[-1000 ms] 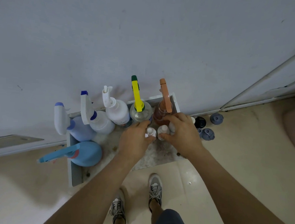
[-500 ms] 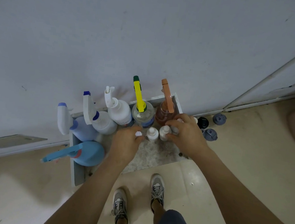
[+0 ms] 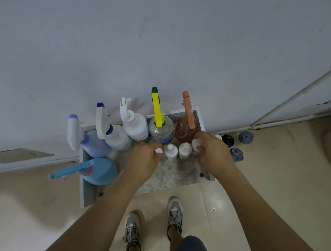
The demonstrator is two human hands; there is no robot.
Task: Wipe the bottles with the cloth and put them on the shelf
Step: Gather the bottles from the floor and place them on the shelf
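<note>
The left hand [image 3: 144, 160] grips the leftmost small bottle [image 3: 158, 151], and the right hand [image 3: 215, 154] pinches the rightmost small bottle [image 3: 195, 145]. Two middle bottles [image 3: 171, 152] stand between, all four upright, caps up, mid-shelf. The shelf [image 3: 176, 175] lies bare toward its front edge. Spray bottles [image 3: 135, 127] crowd its back.

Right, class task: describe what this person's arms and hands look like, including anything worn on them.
The left forearm and right forearm are bare, with no sleeves in view. The left grip and right grip wear no gloves; no watch, bracelet or ring shows.
</note>
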